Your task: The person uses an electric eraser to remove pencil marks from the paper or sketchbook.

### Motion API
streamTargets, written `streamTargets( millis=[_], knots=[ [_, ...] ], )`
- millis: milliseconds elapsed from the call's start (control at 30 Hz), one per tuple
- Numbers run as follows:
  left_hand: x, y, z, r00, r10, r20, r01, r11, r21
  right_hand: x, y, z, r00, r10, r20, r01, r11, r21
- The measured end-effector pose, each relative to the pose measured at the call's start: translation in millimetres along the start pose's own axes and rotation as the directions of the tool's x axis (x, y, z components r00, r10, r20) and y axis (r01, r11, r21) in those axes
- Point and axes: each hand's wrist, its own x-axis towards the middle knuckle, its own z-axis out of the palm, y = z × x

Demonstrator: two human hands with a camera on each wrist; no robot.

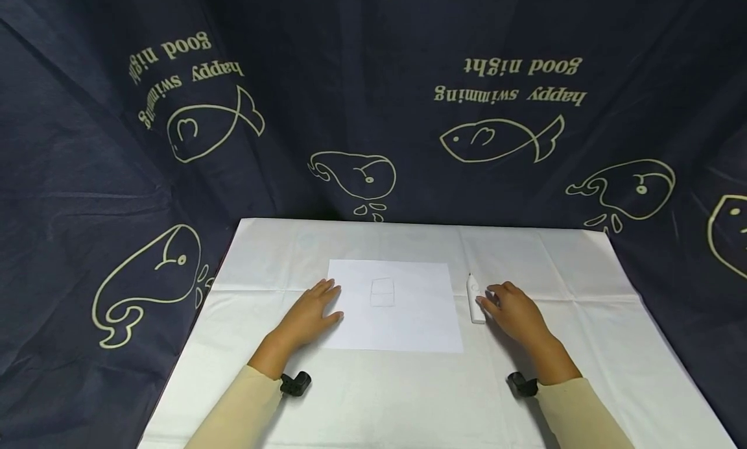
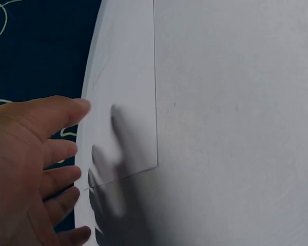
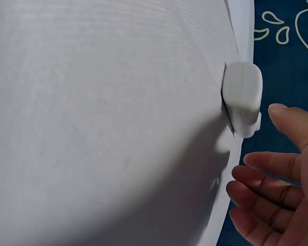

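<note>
A sheet of white paper (image 1: 408,326) lies on the table, with a faint drawn rectangle (image 1: 382,292), split by a cross line, near its upper middle. At the sheet's left edge is my left hand (image 1: 309,315), fingers spread and holding nothing; its shadow falls over the paper corner (image 2: 138,148) in the left wrist view. Right of the paper lies a white pen-shaped device (image 1: 475,300) with a thin pointed tip facing away from me. My right hand (image 1: 516,311) is just beside it, fingers loosely bent; the right wrist view shows a gap between thumb and device (image 3: 242,97).
White cloth with fold creases covers the table (image 1: 397,403). Behind and around it hangs a dark blue curtain (image 1: 350,98) printed with fish, whales and lettering. A black band with a small camera sits on each wrist, below light sleeves (image 1: 242,410).
</note>
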Motion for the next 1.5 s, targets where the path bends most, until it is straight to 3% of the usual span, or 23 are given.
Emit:
streamTargets(
  millis=[300, 467, 700, 1000, 1200, 1500],
  knots=[
    [-2.6, 0.5, 9.3, 0.997, -0.029, 0.068, 0.026, 0.999, 0.031, 3, 0, 9, 1.0, 0.014, -0.002, -0.014, 1.0, 0.017],
    [-4.6, 3.5, 10.8, 0.998, -0.031, 0.063, 0.028, 0.999, 0.041, 6, -1, 14, 1.0, 0.027, -0.005, -0.027, 0.998, 0.064],
    [-6.7, 6.6, 14.5, 0.998, -0.015, 0.062, 0.012, 0.998, 0.054, 12, -3, 20, 0.995, 0.074, 0.066, -0.084, 0.984, 0.16],
    [-6.4, 13.7, 18.1, 0.998, 0.001, 0.056, -0.005, 0.998, 0.068, 13, -10, 14, 0.994, 0.098, 0.039, -0.103, 0.978, 0.18],
    [-0.9, 18.4, 22.2, 0.998, 0.027, 0.06, -0.032, 0.996, 0.084, 10, -15, 4, 0.988, 0.154, 0.022, -0.155, 0.955, 0.253],
    [4.4, 26.6, 28.8, 0.997, 0.047, 0.06, -0.051, 0.996, 0.072, 5, -16, -1, 0.984, 0.171, 0.048, -0.176, 0.901, 0.397]
  ],
)
